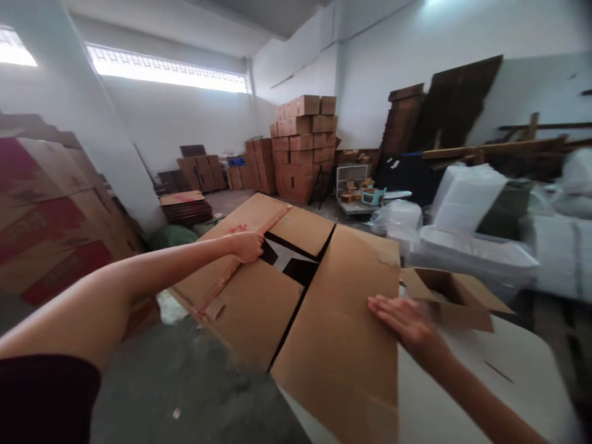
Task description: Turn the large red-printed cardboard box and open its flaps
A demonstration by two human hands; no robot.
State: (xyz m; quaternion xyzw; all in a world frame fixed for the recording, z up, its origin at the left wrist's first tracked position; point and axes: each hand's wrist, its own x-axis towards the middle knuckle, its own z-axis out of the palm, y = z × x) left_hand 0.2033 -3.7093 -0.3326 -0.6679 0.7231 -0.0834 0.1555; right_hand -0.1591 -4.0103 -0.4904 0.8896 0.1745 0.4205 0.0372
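Note:
A large brown cardboard box lies tilted in front of me, partly on a white table. Between its flaps is a dark gap with a pale strip inside. My left hand has its fingers curled over the edge of that gap, gripping the cardboard. A line of reddish tape runs across the panel under that hand. On the right, my right hand rests with its fingers stretched out on the wide flap, near its right edge. The thumb of this hand is not clearly visible.
A small open carton sits on the table at right. Beyond it are plastic-wrapped white bundles. Stacked cartons rise at the back; more boxes and a pillar stand left. Flattened cardboard is piled on the floor.

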